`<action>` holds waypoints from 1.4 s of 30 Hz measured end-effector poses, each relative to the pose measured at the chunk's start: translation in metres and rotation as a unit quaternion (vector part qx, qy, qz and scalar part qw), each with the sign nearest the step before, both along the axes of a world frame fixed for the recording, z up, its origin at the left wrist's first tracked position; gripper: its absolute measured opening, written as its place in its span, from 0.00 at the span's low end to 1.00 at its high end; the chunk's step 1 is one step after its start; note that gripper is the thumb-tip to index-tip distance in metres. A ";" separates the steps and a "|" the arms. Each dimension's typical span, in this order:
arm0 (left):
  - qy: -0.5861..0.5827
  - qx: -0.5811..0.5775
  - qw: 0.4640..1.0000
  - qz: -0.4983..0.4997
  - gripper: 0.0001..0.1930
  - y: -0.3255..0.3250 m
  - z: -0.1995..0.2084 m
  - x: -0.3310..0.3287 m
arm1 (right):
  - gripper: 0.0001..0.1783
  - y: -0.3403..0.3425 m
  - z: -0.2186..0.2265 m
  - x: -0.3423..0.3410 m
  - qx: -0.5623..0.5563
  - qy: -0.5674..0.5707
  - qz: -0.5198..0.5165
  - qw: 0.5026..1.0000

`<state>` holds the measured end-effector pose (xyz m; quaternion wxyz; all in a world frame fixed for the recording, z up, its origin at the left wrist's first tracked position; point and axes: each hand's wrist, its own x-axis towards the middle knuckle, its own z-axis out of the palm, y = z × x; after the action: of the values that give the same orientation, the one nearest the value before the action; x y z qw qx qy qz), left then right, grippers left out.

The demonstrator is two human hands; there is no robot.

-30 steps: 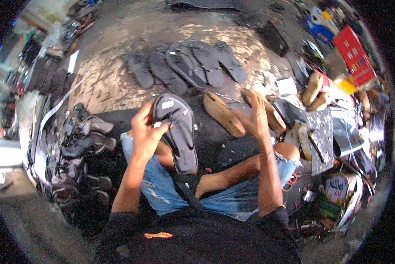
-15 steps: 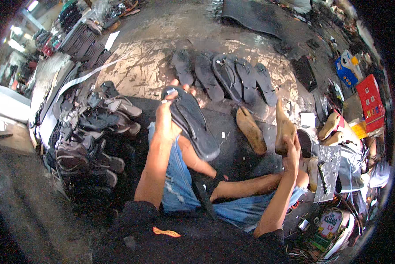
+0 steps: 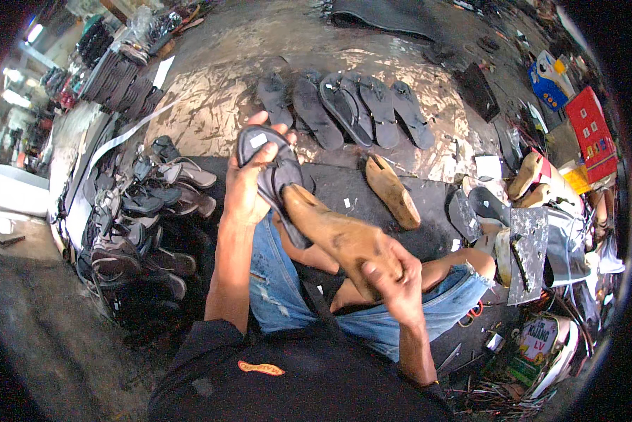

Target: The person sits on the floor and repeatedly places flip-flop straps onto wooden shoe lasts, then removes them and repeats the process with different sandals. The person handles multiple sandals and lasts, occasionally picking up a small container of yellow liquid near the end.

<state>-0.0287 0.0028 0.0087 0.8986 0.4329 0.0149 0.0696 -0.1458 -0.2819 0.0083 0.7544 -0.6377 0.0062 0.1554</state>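
My left hand point(image 3: 244, 191) clasps black sandal point(image 3: 282, 170); my right hand point(image 3: 398, 283) grips tan foot-shaped last point(image 3: 333, 228), its tip at the sandal

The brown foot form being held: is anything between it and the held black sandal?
Nothing visible: the brown foot form, in the right hand, has its tip overlapping the black sandal, in the left hand; actual contact is unclear.

Lamps point(image 3: 35, 32) glaring upper left; grain, fisheye distortion.
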 end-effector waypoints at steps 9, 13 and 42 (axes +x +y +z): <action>0.122 -0.059 0.987 -0.090 0.31 -0.032 0.002 -0.008 | 0.36 0.031 -0.005 -0.036 -0.107 -0.177 -0.071 0.976; 0.065 -0.037 0.996 -0.042 0.25 -0.046 0.008 -0.010 | 0.37 0.035 -0.001 -0.047 -0.105 -0.171 -0.074 0.977; 0.308 -0.078 0.948 -0.022 0.38 -0.061 -0.041 -0.130 | 0.22 0.017 -0.084 -0.014 0.240 0.112 -0.060 0.962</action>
<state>-0.1590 -0.0579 -0.0318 0.8826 0.3616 0.2870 -0.0886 -0.1599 -0.2645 -0.0758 0.8876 -0.4151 0.0920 0.1771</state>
